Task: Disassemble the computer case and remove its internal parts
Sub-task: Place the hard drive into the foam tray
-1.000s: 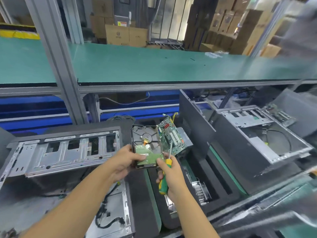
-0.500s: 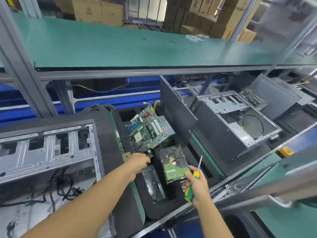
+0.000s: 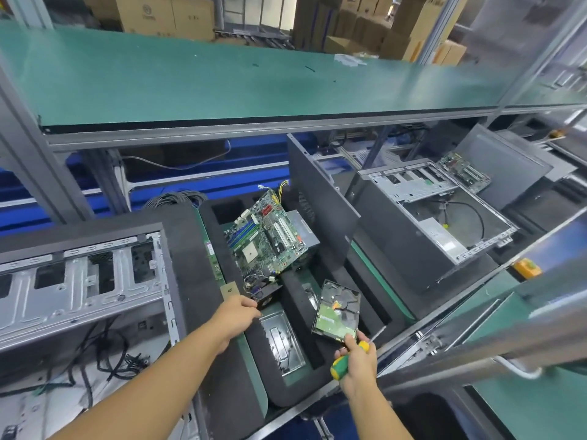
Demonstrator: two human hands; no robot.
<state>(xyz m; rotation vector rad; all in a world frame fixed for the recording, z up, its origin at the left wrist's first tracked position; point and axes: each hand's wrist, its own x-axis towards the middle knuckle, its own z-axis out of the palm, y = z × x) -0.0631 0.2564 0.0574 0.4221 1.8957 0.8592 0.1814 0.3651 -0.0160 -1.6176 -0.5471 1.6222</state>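
Low and right of centre in the head view, my right hand (image 3: 355, 363) does two jobs at once. Its lower fingers wrap the yellow-and-green screwdriver (image 3: 338, 370), while thumb and forefinger pinch the near short edge of the hard drive (image 3: 336, 311). Keeping the tool in the palm looks like a way to have it ready for more screws.

I hold the drive tilted in the air, green circuit board facing up, just above an open slot of the black foam tray (image 3: 295, 385), probably so it can be lowered in. Its long axis runs from my hand toward the top of the frame, leaning slightly right.

At centre, my left hand (image 3: 236, 315) lies with fingers bent at the tray's left edge, beside a small black part with wires; I cannot tell whether it grips anything. Above it a motherboard (image 3: 270, 242) leans in the tray. The opened computer case (image 3: 79, 281) fills the left of the frame.
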